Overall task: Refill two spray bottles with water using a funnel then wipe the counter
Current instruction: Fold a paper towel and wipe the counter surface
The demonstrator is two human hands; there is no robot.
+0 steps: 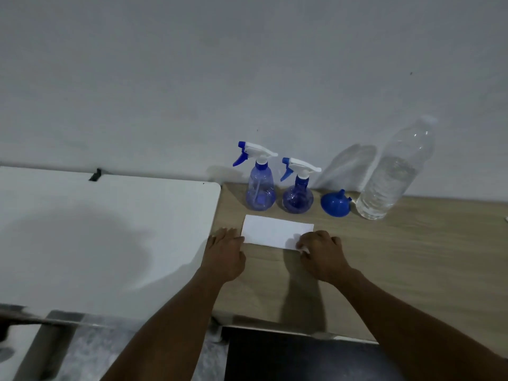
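Two blue spray bottles with white and blue trigger heads stand by the wall on the wooden counter [412, 257]: a taller one [261, 185] and a rounder one [298, 193] to its right. A blue funnel [335, 203] lies mouth down beside them. Right of it stands a large clear water bottle [395, 171]. A folded white cloth [275, 229] lies flat in front of the bottles. My left hand [225, 251] rests flat at the cloth's left edge. My right hand [321, 251] pinches its near right corner.
A white table [96, 229] adjoins the counter on the left, its rounded corner close to my left hand. A black area [288, 353] lies below the counter's front edge. The grey wall stands right behind the bottles.
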